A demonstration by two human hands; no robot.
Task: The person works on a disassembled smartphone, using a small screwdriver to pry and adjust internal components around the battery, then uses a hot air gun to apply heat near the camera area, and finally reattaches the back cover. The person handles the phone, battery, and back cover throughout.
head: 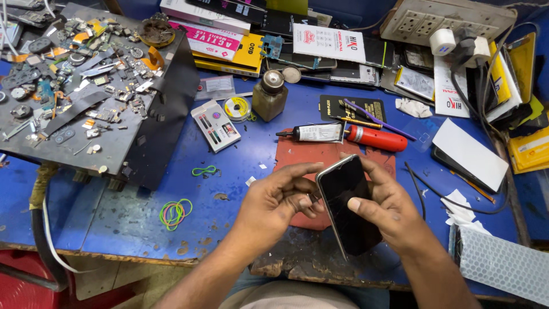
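A: Head view, item one?
B: Smartphone (349,206), black, screen dark, held tilted on edge above the near side of the blue tabletop (114,212), over a red-brown work mat (320,154).

A: Hands?
B: Right hand (386,209) wraps the phone from the right, thumb pressed flat on the glass, fingers curled behind. Left hand (280,200) sits at the phone's left edge, fingertips bunched and pinching at that edge; whether something small sits between them, I cannot tell.

A: Items behind the mat?
B: Glue tube (317,133), white with black nozzle, lying flat; red-handled screwdriver (377,138) just beside it, to the right. Glass bottle with metal top (270,94) stands upright farther back, beside a small yellow tape roll (237,109) and a white case of tool bits (215,126).

A: Left portion?
B: Dark tray (137,137) heaped with small phone parts. Loose rubber bands (174,213) near the front edge, a green one (205,170) farther back.

A: Right portion?
B: Power strip (452,20) at rear; white card (469,153) over a dark device.
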